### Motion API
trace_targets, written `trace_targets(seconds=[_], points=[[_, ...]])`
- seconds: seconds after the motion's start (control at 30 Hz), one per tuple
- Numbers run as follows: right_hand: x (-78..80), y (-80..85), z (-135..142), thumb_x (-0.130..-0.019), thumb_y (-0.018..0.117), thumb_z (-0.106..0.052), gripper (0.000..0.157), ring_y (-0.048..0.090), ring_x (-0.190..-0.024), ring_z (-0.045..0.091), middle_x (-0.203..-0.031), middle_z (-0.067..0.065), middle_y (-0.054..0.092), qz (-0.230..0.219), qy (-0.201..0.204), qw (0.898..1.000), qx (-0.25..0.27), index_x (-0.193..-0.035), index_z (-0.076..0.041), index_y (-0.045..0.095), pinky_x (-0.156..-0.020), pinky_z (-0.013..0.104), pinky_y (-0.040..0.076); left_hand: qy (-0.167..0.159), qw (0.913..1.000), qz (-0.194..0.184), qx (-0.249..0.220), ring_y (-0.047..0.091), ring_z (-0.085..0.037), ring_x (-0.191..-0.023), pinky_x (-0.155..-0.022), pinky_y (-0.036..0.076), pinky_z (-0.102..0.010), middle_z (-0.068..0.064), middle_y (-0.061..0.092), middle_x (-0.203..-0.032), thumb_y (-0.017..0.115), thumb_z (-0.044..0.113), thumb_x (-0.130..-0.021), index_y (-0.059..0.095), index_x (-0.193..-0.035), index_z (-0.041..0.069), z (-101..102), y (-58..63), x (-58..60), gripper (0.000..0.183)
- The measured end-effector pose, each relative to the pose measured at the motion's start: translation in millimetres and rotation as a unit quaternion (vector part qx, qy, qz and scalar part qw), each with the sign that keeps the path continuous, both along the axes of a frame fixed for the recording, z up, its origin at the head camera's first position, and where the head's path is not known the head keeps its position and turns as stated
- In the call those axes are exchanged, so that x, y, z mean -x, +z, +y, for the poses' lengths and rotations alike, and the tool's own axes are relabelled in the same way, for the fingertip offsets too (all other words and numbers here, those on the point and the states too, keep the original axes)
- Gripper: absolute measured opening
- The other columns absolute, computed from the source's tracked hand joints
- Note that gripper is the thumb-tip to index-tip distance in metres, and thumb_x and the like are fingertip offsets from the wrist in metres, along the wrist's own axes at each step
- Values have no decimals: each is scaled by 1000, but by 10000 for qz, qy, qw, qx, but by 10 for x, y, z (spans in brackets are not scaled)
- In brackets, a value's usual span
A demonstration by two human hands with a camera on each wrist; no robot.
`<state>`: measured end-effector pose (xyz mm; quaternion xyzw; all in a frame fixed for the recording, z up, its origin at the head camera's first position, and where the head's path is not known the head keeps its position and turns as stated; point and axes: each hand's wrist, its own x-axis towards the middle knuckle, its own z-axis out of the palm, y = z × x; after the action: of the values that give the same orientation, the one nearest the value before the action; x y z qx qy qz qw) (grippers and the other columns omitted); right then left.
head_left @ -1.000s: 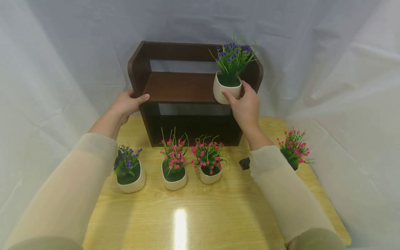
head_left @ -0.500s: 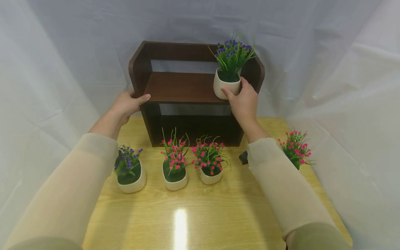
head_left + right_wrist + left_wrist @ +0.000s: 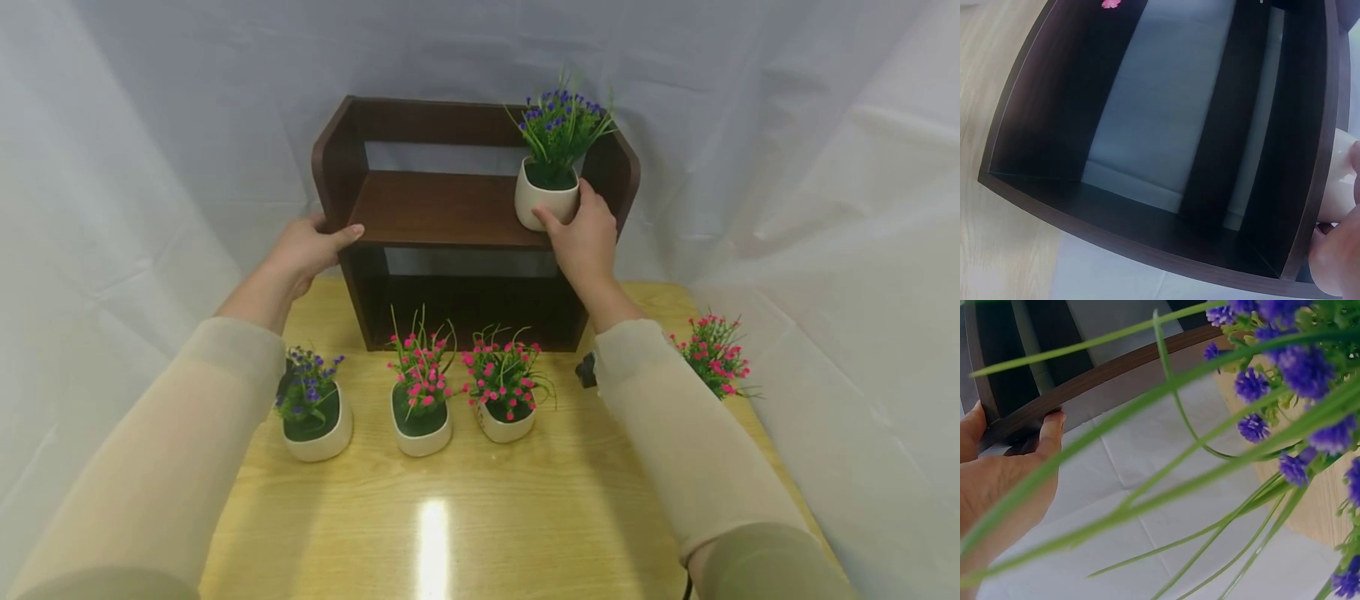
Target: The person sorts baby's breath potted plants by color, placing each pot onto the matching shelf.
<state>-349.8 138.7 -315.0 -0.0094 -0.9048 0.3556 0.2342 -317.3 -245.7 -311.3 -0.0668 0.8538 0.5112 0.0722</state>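
Right hand (image 3: 588,237) clamped on white pot of purple flowers (image 3: 542,200), right end of dark-brown two-tier shelf (image 3: 438,208), upper board.
Left hand (image 3: 307,250) grips shelf's left side. Pot has moved back slightly; base now inside shelf's front edge. Marks on pink-flowered pot (image 3: 506,428) in front of shelf unreadable.

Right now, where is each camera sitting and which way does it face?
Head: worn on the head, facing forward and down at the brown shelf and wooden table; both sleeved forearms, the left hand and right hand show.
Left wrist: on that wrist, looking past purple flowers toward the shelf's edge; the left hand shows at left.
Right wrist: on that wrist, looking into the lower compartment; part of the right hand shows at right.
Shared: head and right wrist both show the white pot.
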Motion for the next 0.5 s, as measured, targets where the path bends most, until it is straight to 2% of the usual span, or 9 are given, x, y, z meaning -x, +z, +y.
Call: trace_targets(seconds=[0.3, 0.5], points=[[0, 59, 23, -96, 83, -50, 91, 55, -150, 39, -159, 21, 59, -82, 56, 9999, -94, -164, -3, 46, -128, 52, 45, -75, 9997, 2, -236, 32, -50, -162, -138, 25, -59, -20, 12, -183, 62, 57, -106, 4, -176, 10, -16, -2, 4, 102], [-30, 56, -20, -94, 85, -52, 101, 49, -156, 37, -166, 19, 52, -89, 168, 9998, -3, -168, -4, 37, -132, 50, 40, -47, 9999, 3, -142, 32, -50, -163, -138, 21, -61, -20, 10, -183, 61, 59, -106, 3, -176, 12, -88, -4, -13, 103]])
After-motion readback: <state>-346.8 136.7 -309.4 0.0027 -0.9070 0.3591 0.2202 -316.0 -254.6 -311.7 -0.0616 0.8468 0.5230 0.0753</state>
